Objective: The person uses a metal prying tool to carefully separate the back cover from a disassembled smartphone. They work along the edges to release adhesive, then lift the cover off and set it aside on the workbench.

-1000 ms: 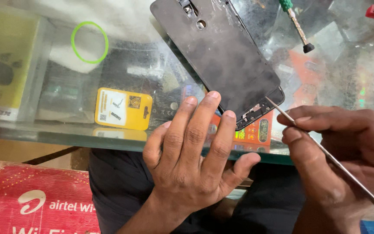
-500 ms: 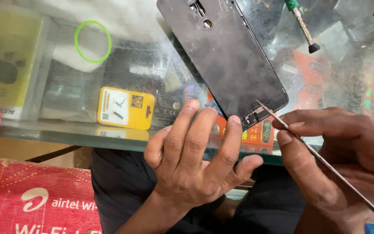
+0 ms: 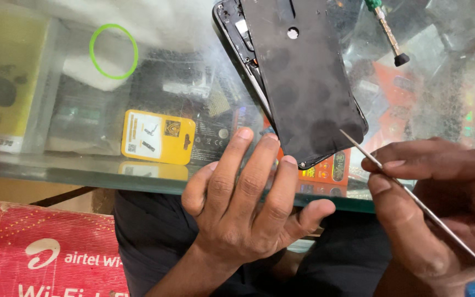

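Black phone on the glass table, my left hand spread open, fingers at its lower edge, my right hand pinching a thin metal pick near its corner

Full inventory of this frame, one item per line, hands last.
phone: 1, black, back panel lifted, on the glass top, centre.
metal pry tool: 1, silver, thin, tip at the phone's lower edge.
screwdriver: 1, green handle, top right on the glass.
rubber band: 1, green, top left.
yellow packet: 1, under the glass.
red carton: 1, bottom left, below the counter.
glass counter: 1, clear.
left hand: fingers spread, tips at the phone's lower end.
right hand: grips the pry tool.
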